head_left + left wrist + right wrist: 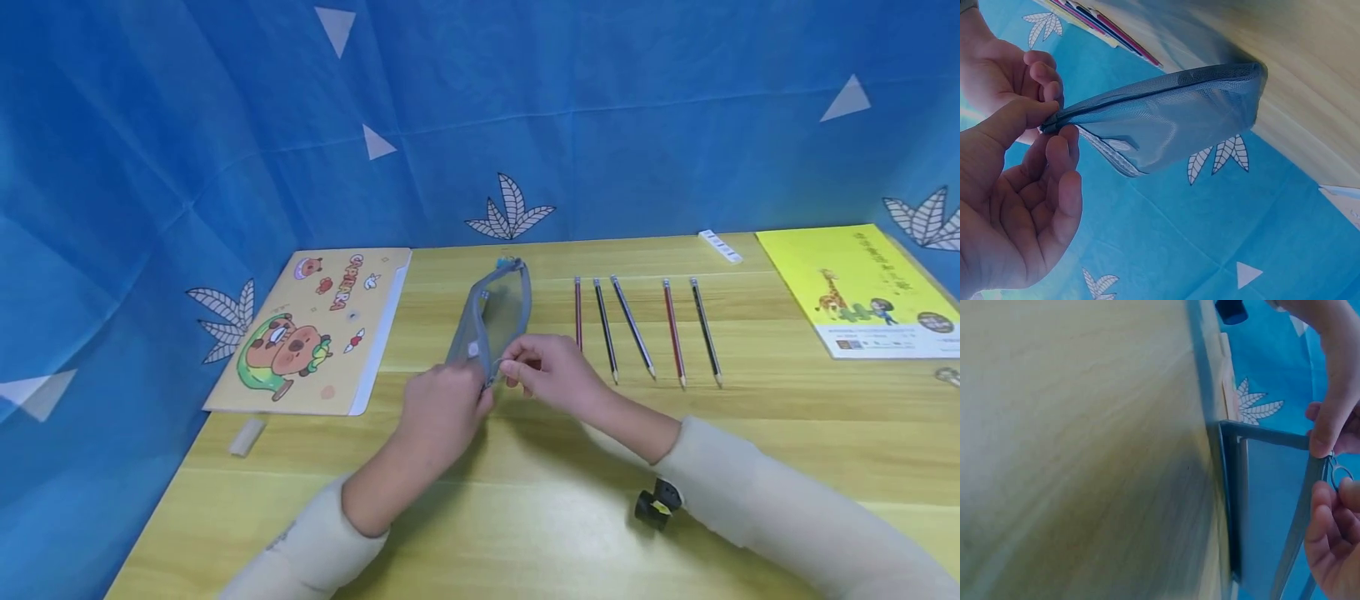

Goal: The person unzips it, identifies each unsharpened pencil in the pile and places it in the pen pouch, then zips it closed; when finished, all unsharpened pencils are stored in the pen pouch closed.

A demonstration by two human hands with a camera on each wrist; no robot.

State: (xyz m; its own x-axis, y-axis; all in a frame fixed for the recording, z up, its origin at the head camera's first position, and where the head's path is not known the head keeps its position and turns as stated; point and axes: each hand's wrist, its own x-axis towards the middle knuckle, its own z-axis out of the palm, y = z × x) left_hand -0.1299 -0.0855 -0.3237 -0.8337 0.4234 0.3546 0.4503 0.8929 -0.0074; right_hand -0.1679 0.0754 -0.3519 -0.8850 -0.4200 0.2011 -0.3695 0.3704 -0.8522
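Observation:
A grey mesh zippered pencil case (504, 312) stands on the table with its mouth spread open. My left hand (446, 408) pinches the near end of its zipper edge between thumb and fingers. Just to the right, my right hand (555, 375) pinches the looped zipper pull (1336, 474) at that same corner. Through the mesh, a small pale item (473, 348) shows low in the case. In the left wrist view, the case body (1172, 119) extends away from both hands' fingertips.
Several pencils (635, 325) lie in a row right of the case. A capybara folder (348, 333) and a whitish eraser-like block (246, 437) lie left. At the right are a yellow booklet (795, 258) and a small white striped bar (720, 246). Blue cloth (600, 167) hangs behind.

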